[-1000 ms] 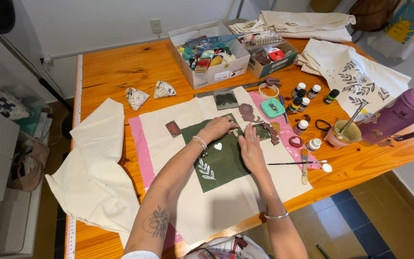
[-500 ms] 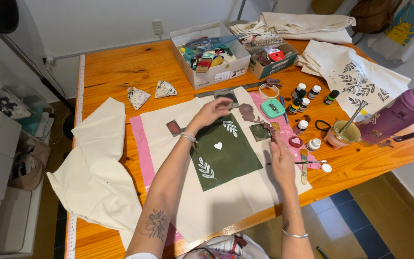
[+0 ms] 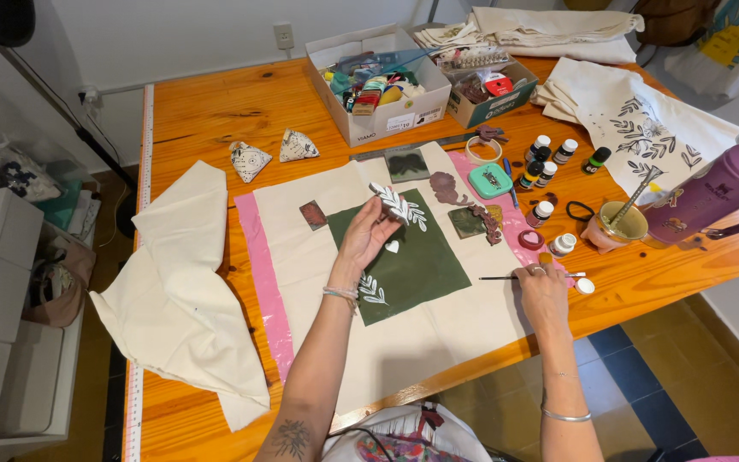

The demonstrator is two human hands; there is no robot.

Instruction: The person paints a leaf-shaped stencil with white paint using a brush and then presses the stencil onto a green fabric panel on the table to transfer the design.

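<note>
A dark green fabric square (image 3: 416,274) lies on a cream cloth (image 3: 301,257) in front of me. It carries white leaf prints (image 3: 372,289) and a small white heart (image 3: 393,246). My left hand (image 3: 365,239) holds a carved leaf stamp (image 3: 391,201), lifted and tilted over the green square's upper left corner, with white paint on its face. My right hand (image 3: 543,295) rests at the table's front right, its fingertips closed over a thin paintbrush (image 3: 499,277) lying flat on the wood.
Small paint bottles (image 3: 549,158), a teal stamp pad (image 3: 491,180), a cup with a metal straw (image 3: 617,224) and a purple flask (image 3: 720,192) crowd the right. Two cardboard boxes (image 3: 378,94) stand at the back. A loose cream cloth (image 3: 173,291) hangs over the left side.
Both hands pressed the stamp on the green fabric a second ago. My left hand has lifted the stamp off, leaving a new leaf print. My right hand moved right to the paintbrush.
</note>
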